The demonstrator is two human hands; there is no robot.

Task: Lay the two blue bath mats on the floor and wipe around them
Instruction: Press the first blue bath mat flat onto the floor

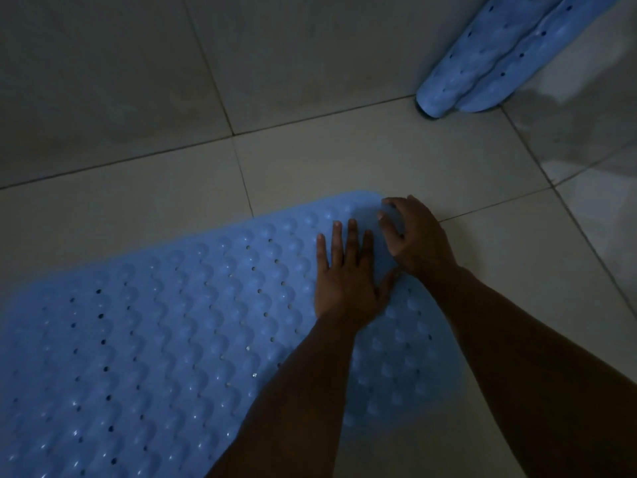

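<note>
Bumpy, glossy rubbery mat (155, 339) — smooth tiled floor (344, 160).

There are 2 blue bath mats: 1 flat mat (165, 339) spread on the tiled floor (344, 157), and 1 rolled mat (489, 56) standing in the corner, well beyond the flat mat's far end. 2 hands rest on the flat mat: 1 left hand (348, 281), 1 right hand (417, 236).

Pale square floor tiles (362, 160) fill the dim room, split by dark grout lines (238, 160) that cross near the upper middle. At right, a glossy tiled wall (593, 132) rises, catching faint blurred reflections.
</note>
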